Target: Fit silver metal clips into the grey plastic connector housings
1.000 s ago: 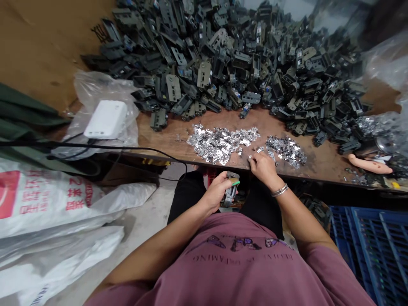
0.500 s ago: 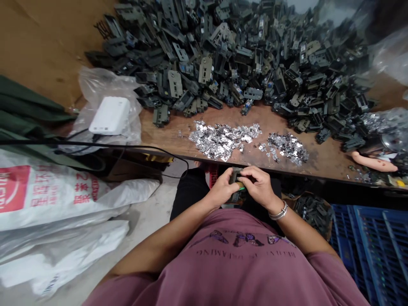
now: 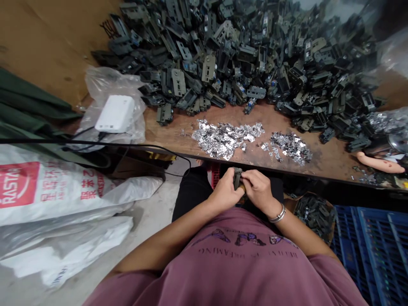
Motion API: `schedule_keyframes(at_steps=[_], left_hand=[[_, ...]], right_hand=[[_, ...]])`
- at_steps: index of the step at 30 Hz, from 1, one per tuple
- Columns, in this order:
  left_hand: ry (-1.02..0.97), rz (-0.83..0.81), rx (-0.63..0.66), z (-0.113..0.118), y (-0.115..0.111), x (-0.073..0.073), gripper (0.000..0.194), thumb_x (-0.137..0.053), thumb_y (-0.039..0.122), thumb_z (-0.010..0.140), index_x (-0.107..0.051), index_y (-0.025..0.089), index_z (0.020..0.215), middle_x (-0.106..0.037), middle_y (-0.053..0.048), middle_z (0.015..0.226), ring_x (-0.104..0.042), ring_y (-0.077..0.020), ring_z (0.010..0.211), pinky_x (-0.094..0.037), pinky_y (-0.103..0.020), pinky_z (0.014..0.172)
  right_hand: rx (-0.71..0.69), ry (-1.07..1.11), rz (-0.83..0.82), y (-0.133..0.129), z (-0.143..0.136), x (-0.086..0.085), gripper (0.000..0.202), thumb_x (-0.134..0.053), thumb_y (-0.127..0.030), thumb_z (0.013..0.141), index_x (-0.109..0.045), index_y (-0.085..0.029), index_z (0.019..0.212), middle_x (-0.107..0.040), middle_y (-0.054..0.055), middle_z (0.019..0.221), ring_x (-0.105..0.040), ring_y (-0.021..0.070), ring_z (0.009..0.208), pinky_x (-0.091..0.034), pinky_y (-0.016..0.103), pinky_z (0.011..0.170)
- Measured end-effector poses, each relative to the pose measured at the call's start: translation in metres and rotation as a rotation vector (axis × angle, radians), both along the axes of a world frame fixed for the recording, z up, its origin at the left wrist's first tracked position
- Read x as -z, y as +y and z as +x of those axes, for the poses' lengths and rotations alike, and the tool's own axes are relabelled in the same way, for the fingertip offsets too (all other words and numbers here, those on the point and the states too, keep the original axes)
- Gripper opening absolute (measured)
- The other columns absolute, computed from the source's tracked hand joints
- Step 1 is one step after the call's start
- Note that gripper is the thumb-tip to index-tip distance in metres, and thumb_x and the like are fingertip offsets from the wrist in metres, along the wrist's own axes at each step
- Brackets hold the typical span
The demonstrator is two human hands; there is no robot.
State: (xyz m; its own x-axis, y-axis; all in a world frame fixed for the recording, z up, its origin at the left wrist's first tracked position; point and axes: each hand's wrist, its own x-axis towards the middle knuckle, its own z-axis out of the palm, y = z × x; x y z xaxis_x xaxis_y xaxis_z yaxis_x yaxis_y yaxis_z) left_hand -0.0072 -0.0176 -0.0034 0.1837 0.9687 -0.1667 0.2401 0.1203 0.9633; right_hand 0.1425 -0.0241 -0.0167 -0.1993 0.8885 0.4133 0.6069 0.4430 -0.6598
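Just below the table's front edge, over my lap, my left hand (image 3: 225,190) is wrapped round a small dark grey-green plastic part (image 3: 237,177). My right hand (image 3: 259,189) is closed beside it, with thumb and forefinger pinched at the part's right side; what these fingertips grip is too small to make out. A bit of yellow shows between the two hands. Beyond them on the wooden table (image 3: 178,138) lie a larger heap of shiny metal pieces (image 3: 219,138) and a smaller heap (image 3: 295,146). Behind these rises a big pile of dark plastic parts (image 3: 223,55).
A white box-shaped device (image 3: 115,114) with a black cable rests on clear plastic at the left. White printed sacks (image 3: 66,187) lie at the lower left. At the right are a box of dark parts (image 3: 315,214), blue crates (image 3: 382,238) and a doll-like arm (image 3: 379,162).
The part has turned in my left hand, and the green-tipped yellow thing between the hands is now mostly hidden. My right fingers have drawn together. The whole view has shifted slightly.
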Motion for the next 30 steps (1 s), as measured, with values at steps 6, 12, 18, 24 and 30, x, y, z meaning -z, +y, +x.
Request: schedule_keyframes(at_steps=[6, 12, 18, 24, 30], left_hand=[[0.059, 0.0, 0.05, -0.012, -0.001, -0.009, 0.036, -0.074, 0.019, 0.06, -0.046, 0.023, 0.081, -0.048, 0.003, 0.07, -0.045, -0.0157, 0.063, -0.037, -0.03, 0.063], [0.111, 0.247, 0.089, -0.025, 0.008, -0.024, 0.033, -0.078, 0.037, 0.068, -0.057, 0.02, 0.086, -0.056, -0.004, 0.087, -0.052, -0.0219, 0.083, -0.041, -0.035, 0.078], [0.124, 0.383, -0.019, -0.032, 0.007, -0.027, 0.023, -0.06, 0.03, 0.084, -0.049, 0.021, 0.066, -0.045, -0.001, 0.069, -0.044, -0.0178, 0.07, -0.037, -0.032, 0.071], [-0.082, 0.272, -0.042, -0.035, 0.007, -0.028, 0.024, -0.055, 0.042, 0.087, -0.058, 0.02, 0.077, -0.055, -0.003, 0.078, -0.049, -0.0185, 0.075, -0.041, -0.032, 0.074], [-0.494, -0.325, -0.21, -0.031, 0.004, -0.015, 0.047, -0.049, 0.063, 0.083, -0.064, 0.018, 0.08, -0.059, -0.004, 0.066, -0.054, -0.0182, 0.059, -0.046, -0.033, 0.057]], right_hand=[[-0.138, -0.072, -0.053, -0.004, 0.008, -0.005, 0.023, -0.053, -0.022, 0.094, -0.069, -0.024, 0.11, -0.072, 0.01, 0.105, -0.069, 0.0214, 0.093, -0.058, 0.039, 0.085], [-0.02, 0.115, -0.095, -0.004, 0.017, -0.021, 0.031, -0.059, -0.025, 0.091, -0.062, -0.023, 0.122, -0.073, 0.01, 0.104, -0.069, 0.0167, 0.075, -0.058, 0.03, 0.064], [-0.107, 0.063, -0.132, -0.014, 0.008, -0.012, 0.018, -0.057, -0.023, 0.091, -0.069, -0.022, 0.105, -0.076, 0.007, 0.092, -0.071, 0.0192, 0.08, -0.058, 0.032, 0.073], [-0.106, 0.061, -0.148, -0.015, 0.007, -0.009, 0.017, -0.058, -0.024, 0.09, -0.071, -0.023, 0.101, -0.076, 0.006, 0.09, -0.072, 0.0192, 0.077, -0.059, 0.031, 0.07], [-0.088, 0.04, -0.136, -0.01, 0.013, -0.007, 0.015, -0.06, -0.024, 0.09, -0.072, -0.021, 0.098, -0.077, 0.007, 0.091, -0.074, 0.0201, 0.078, -0.059, 0.031, 0.07]])
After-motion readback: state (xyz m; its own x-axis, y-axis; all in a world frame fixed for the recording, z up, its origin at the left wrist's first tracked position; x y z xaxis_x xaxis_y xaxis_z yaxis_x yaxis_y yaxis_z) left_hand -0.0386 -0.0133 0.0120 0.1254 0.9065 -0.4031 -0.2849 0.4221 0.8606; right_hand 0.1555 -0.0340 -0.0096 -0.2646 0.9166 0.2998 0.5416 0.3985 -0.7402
